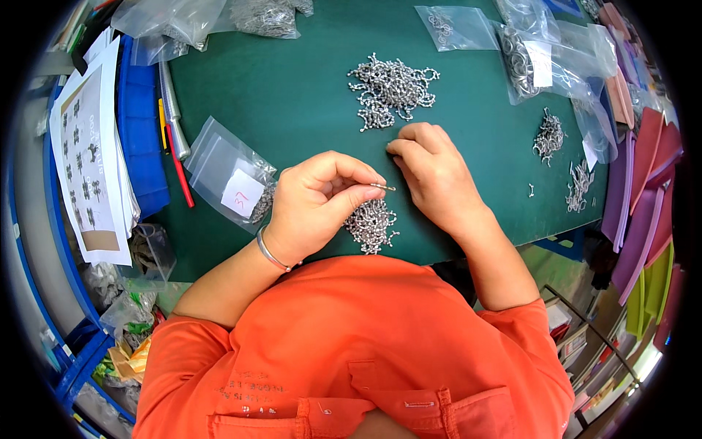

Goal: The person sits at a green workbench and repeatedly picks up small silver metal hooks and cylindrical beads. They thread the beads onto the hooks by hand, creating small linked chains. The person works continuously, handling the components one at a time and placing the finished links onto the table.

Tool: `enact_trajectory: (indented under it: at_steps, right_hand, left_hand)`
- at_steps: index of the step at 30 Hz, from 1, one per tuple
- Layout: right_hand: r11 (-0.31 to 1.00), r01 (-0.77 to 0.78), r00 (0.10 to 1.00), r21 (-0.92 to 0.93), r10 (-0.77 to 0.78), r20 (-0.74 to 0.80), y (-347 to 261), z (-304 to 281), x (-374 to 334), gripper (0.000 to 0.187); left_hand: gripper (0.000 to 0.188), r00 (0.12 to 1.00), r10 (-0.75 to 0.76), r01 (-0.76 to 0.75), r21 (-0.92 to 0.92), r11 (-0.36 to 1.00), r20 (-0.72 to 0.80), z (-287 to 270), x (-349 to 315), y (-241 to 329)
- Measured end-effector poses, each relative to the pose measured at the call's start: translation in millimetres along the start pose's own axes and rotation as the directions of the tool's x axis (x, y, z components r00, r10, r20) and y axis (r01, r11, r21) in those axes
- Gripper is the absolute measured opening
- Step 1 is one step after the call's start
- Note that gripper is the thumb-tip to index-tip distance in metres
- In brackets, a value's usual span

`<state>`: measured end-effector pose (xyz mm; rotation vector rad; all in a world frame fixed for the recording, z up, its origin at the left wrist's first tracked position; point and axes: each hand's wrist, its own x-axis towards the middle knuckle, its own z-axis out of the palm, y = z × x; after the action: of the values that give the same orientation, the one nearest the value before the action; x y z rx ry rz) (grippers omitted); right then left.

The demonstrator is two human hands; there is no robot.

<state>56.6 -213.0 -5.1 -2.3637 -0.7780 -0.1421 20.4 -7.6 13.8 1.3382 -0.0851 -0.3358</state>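
Observation:
My left hand pinches a small, thin metal piece between thumb and forefinger, its end sticking out to the right. Just below those fingers lies a small heap of silvery beaded metal pieces, partly covered by the hand. My right hand is closed, fingers curled and tips together, over the green tabletop right of the left hand. Whatever its fingertips hold, if anything, is too small or hidden to make out. Beyond both hands sits a larger heap of similar beaded pieces.
A clear zip bag with a white label lies left of my left hand, near a red pen and a blue bin. Bags of metal rings sit far right. Two small piles of metal parts lie below them.

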Motion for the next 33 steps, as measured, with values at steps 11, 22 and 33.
enact_trajectory:
  at_steps: [11, 22, 33]
  right_hand:
    - [0.956, -0.275, 0.958, 0.101, 0.282, -0.052, 4.1, -14.3, -14.2, 0.011]
    - [0.985, -0.164, 0.984, -0.050, 0.160, -0.078, 3.8, -10.0, -14.0, 0.012]
    - [0.980, -0.063, 0.984, 0.190, 0.093, -0.154, -6.0, -12.2, -5.8, 0.013]
  left_hand:
    - [0.007, 0.983, 0.081, -0.164, 0.592, 0.789, 0.164, -10.9, -3.8, 1.5]
    - [0.008, 0.997, 0.034, -0.065, 0.526, 0.848, 0.069, -1.3, 9.5, 5.3]
    - [0.014, 0.990, -0.137, 0.136, -0.051, 0.989, -0.014, 5.2, 15.1, -1.9]
